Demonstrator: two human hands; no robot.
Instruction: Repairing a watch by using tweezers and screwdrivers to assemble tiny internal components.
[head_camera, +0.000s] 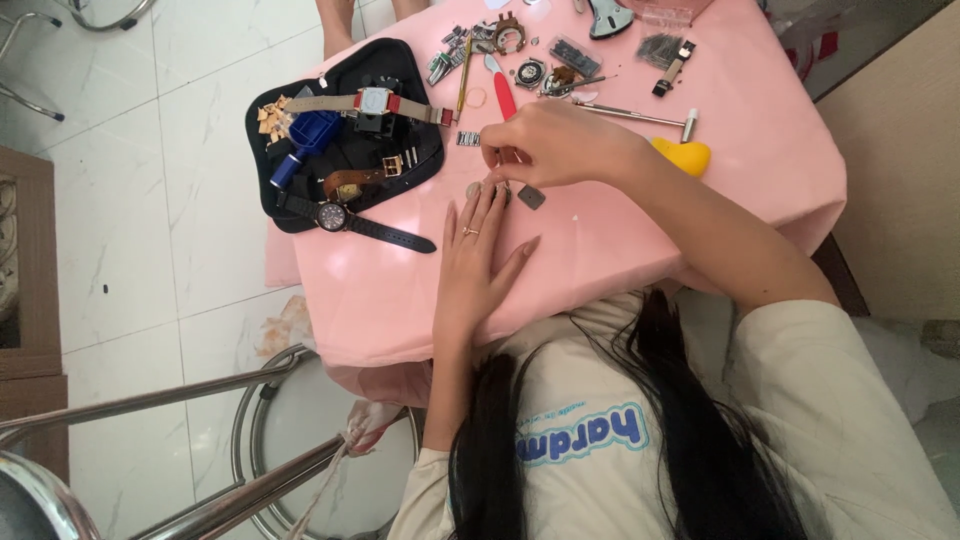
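Watch part (503, 190), seemingly one; two hands (480, 255)

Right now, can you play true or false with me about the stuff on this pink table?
1. The left hand lies flat on the pink tablecloth. True.
2. The right hand holds the yellow-handled hammer. False: the hammer lies on the table beside that hand, which pinches something small near the left hand's fingertips.
3. A dark watch with a black strap lies at the edge of the black tray. True.
4. The tablecloth is green. False: it is pink.
5. The left hand wears a ring. True.
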